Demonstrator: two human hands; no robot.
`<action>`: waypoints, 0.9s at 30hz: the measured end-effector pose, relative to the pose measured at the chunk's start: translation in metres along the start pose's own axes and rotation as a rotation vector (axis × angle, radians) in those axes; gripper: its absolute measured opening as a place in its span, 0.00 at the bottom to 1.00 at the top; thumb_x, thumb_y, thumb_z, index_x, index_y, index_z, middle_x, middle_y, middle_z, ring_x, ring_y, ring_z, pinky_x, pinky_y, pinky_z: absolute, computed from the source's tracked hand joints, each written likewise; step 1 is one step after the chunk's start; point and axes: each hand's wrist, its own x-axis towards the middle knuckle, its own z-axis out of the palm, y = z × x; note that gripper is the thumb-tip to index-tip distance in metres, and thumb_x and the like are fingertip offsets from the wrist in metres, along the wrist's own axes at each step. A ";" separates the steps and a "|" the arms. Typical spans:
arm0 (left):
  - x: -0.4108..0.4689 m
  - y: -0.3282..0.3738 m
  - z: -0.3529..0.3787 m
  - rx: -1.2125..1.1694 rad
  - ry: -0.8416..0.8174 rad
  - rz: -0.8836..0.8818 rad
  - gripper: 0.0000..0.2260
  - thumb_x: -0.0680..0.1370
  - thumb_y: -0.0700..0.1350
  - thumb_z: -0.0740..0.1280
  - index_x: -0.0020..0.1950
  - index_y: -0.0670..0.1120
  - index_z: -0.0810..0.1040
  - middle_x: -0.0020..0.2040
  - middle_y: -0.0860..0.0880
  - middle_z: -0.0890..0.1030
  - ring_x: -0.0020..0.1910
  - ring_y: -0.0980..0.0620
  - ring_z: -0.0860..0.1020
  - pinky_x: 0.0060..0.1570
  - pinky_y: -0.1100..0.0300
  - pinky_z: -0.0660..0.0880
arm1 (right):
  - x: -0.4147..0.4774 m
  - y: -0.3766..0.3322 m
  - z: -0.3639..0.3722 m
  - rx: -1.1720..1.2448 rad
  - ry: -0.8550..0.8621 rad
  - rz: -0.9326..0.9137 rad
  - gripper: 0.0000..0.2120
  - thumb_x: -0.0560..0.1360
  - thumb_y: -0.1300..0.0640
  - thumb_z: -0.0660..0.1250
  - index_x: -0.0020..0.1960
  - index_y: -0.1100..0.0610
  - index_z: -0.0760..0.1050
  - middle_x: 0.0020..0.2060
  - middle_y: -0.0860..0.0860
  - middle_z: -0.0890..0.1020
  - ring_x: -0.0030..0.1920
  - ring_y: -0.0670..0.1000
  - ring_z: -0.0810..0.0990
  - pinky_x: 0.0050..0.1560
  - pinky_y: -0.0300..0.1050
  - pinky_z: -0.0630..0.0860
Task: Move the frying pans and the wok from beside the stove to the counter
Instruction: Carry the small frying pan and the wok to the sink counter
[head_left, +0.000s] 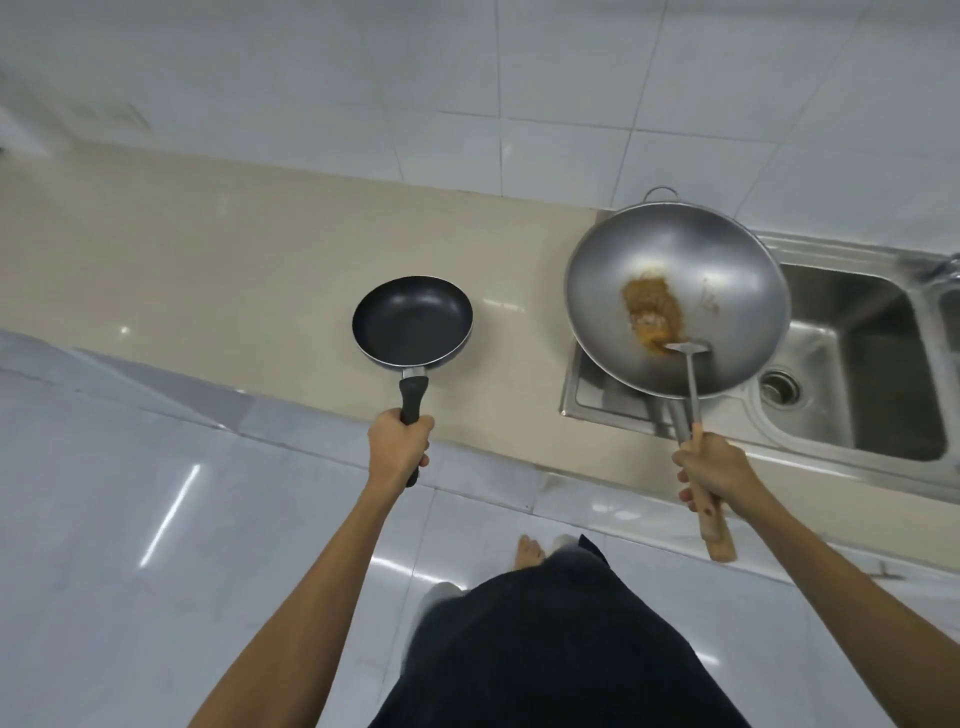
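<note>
Left hand fingers wrap the light frying pan handle; right hand, at three o'clock, grips the heavier wok and spatula handles over the table.

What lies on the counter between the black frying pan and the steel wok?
Nothing: in the head view the stretch of beige counter between the frying pan and the wok is bare, with only a light reflection on it.

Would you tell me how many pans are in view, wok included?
2: a black frying pan in the left hand, and the wok in the right hand.
</note>
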 end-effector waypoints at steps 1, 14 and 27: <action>0.008 0.003 0.003 -0.002 -0.007 0.002 0.06 0.73 0.42 0.66 0.39 0.41 0.74 0.29 0.46 0.74 0.18 0.55 0.72 0.20 0.61 0.68 | 0.000 -0.002 0.001 -0.007 0.005 0.002 0.02 0.77 0.57 0.67 0.48 0.54 0.74 0.38 0.60 0.84 0.27 0.57 0.85 0.26 0.46 0.80; 0.120 0.035 0.009 0.087 -0.042 0.025 0.09 0.77 0.43 0.63 0.39 0.40 0.73 0.30 0.45 0.75 0.20 0.53 0.77 0.18 0.62 0.68 | -0.005 -0.028 0.025 -0.025 0.109 0.053 0.03 0.78 0.55 0.65 0.47 0.52 0.70 0.40 0.57 0.82 0.29 0.57 0.86 0.27 0.46 0.79; 0.200 0.044 -0.006 0.252 -0.150 0.097 0.09 0.80 0.43 0.63 0.43 0.40 0.73 0.35 0.43 0.76 0.25 0.46 0.79 0.28 0.59 0.72 | -0.002 -0.058 0.049 -0.060 0.149 0.127 0.07 0.80 0.58 0.64 0.54 0.61 0.72 0.43 0.60 0.82 0.38 0.61 0.84 0.36 0.46 0.78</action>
